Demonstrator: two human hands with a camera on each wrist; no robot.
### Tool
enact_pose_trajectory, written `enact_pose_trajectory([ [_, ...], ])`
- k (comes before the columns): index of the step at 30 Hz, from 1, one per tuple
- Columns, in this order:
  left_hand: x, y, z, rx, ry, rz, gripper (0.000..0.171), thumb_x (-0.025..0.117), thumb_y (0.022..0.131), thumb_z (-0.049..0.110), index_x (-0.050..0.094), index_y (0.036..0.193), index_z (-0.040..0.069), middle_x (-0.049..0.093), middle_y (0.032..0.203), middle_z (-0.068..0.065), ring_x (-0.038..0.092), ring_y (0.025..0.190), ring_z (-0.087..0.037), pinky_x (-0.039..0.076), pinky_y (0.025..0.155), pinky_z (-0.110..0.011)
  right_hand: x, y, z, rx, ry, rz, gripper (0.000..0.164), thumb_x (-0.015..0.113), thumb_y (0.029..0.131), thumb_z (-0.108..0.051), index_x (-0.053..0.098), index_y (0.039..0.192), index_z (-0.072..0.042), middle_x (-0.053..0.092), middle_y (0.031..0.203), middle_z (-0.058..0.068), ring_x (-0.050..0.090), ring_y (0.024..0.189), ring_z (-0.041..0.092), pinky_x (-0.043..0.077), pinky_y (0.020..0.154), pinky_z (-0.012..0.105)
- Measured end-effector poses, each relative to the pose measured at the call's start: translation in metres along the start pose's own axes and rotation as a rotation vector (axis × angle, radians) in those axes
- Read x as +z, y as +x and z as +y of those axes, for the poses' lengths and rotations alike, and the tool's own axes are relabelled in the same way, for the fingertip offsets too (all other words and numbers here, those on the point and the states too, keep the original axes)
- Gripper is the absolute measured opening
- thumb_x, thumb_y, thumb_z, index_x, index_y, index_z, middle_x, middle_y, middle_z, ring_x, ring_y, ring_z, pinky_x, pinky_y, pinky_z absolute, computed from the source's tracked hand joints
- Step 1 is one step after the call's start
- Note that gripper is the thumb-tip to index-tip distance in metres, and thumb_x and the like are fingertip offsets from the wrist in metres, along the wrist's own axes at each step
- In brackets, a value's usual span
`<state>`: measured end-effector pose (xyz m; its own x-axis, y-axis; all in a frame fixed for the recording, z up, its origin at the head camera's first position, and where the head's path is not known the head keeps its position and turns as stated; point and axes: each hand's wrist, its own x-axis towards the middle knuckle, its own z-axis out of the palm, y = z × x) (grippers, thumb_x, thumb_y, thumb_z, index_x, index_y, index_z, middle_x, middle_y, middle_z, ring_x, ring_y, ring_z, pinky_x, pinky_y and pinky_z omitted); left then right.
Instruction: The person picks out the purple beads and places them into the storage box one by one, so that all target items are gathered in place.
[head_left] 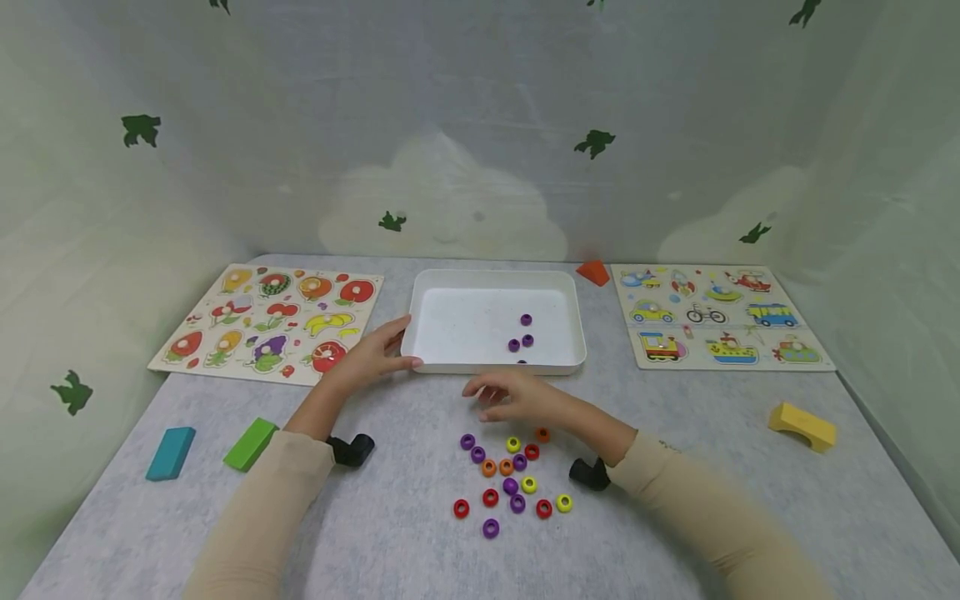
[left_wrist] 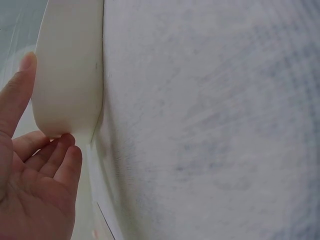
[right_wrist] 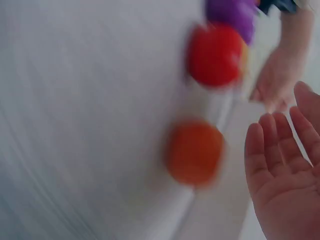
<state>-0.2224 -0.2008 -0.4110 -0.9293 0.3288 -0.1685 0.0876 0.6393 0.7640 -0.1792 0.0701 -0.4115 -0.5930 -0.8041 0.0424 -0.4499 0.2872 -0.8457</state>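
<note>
A shallow white tray (head_left: 495, 368) stands at the back middle of the table, with several purple beads (head_left: 528, 341) inside towards its right. My left hand (head_left: 372, 357) holds the tray's near left corner. In the left wrist view its thumb (left_wrist: 22, 85) lies against one wall and the fingertips (left_wrist: 67, 140) touch round the corner. My right hand (head_left: 525, 397) is just in front of the tray, fingers loosely bent and nothing held. Nearer me lie loose purple, red, orange and yellow beads (head_left: 491, 497). The right wrist view shows a blurred orange bead (right_wrist: 196, 152) beside the open palm.
A fruit puzzle board (head_left: 247, 333) lies left of the tray, a vehicle puzzle board (head_left: 675, 317) right of it. Blue (head_left: 171, 453) and green (head_left: 251, 444) blocks lie at the left, a yellow arch block (head_left: 802, 427) at the right. An orange-red block (head_left: 594, 272) sits behind.
</note>
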Motion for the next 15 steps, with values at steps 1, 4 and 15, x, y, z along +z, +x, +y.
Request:
enact_pose_trajectory([
  [1, 0.0, 0.0, 0.0, -0.003, 0.0, 0.0, 0.088, 0.065, 0.064, 0.043, 0.016, 0.133, 0.017, 0.016, 0.136, -0.002, 0.02, 0.121, -0.017, 0.023, 0.095, -0.036, 0.004, 0.0, 0.001, 0.012, -0.003, -0.029, 0.033, 0.059, 0.076, -0.011, 0.052, 0.108, -0.01, 0.052, 0.105, 0.002, 0.049, 0.093, 0.017, 0.041, 0.078, 0.025],
  [4, 0.001, 0.001, 0.0, -0.007, 0.001, 0.001, 0.087, 0.065, 0.065, 0.042, 0.016, 0.133, 0.018, 0.016, 0.136, -0.001, 0.021, 0.12, -0.016, 0.023, 0.095, -0.035, 0.014, -0.001, 0.005, 0.046, -0.021, -0.104, 0.031, 0.058, 0.077, -0.013, 0.053, 0.108, -0.016, 0.052, 0.106, -0.005, 0.048, 0.094, 0.009, 0.039, 0.08, 0.021],
  [15, 0.001, 0.0, -0.001, -0.002, -0.007, 0.001, 0.086, 0.065, 0.066, 0.039, 0.016, 0.133, 0.017, 0.015, 0.136, -0.003, 0.02, 0.121, -0.018, 0.023, 0.095, -0.035, 0.024, 0.004, -0.001, -0.031, -0.133, -0.192, 0.021, 0.057, 0.078, -0.011, 0.059, 0.098, -0.017, 0.055, 0.095, -0.013, 0.046, 0.091, -0.002, 0.037, 0.08, 0.015],
])
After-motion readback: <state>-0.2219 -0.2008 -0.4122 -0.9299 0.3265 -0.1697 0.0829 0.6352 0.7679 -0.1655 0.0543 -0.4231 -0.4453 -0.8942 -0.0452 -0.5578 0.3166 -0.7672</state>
